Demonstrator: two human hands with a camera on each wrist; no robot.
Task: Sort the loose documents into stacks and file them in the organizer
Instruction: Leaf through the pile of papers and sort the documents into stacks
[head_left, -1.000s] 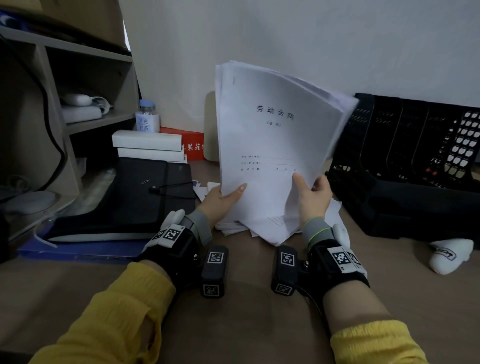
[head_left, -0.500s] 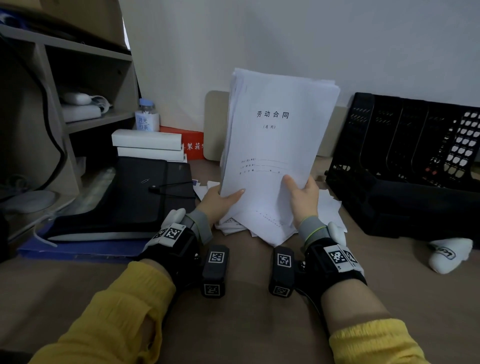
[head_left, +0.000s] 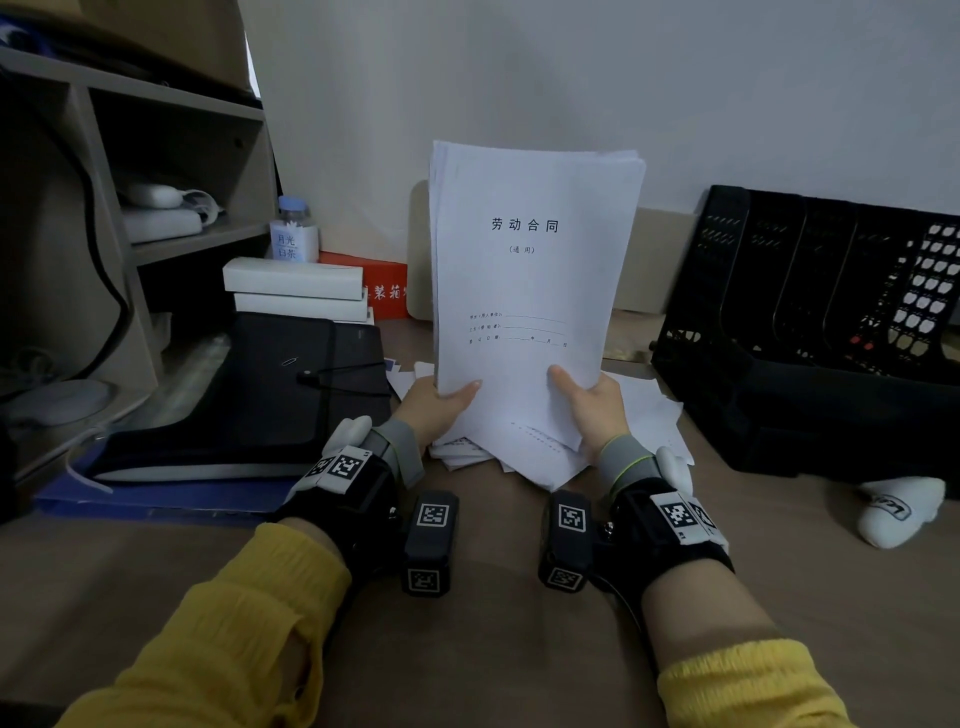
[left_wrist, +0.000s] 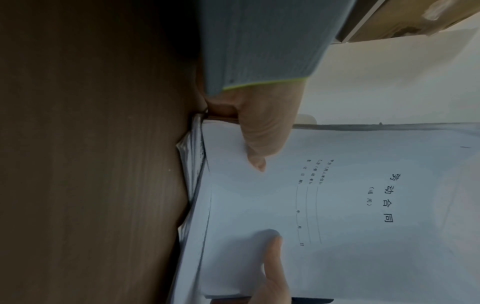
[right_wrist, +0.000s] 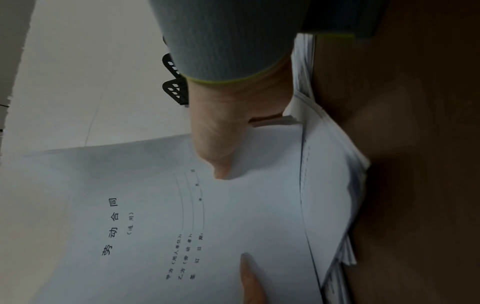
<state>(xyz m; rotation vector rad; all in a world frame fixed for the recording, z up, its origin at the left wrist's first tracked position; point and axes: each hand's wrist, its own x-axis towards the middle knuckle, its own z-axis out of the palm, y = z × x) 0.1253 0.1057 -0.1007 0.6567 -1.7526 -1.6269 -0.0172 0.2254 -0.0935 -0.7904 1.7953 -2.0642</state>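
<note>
I hold a thick stack of white documents (head_left: 530, 280) upright on the desk, its cover page with printed Chinese title facing me. My left hand (head_left: 441, 402) grips its lower left corner, thumb on the front. My right hand (head_left: 589, 402) grips the lower right corner the same way. The stack's bottom edge stands on a pile of loose papers (head_left: 644, 415) lying flat on the desk. In both wrist views the stack (left_wrist: 337, 205) (right_wrist: 155, 216) fills the frame with a thumb pressed on it. The black mesh organizer (head_left: 810, 332) stands at the right, apart from the stack.
A black folder (head_left: 249, 384) lies at the left on a blue sheet, with two white boxes (head_left: 296, 291) and a small bottle (head_left: 293, 228) behind it. A wooden shelf unit (head_left: 130, 208) stands far left. A white object (head_left: 898, 504) lies in front of the organizer. The brown desk (head_left: 493, 649) shows between my arms.
The stack was fanned and tilted to the right a second ago; now its sheets are squared together and it stands straight. Both hands kept their hold at the bottom corners.
</note>
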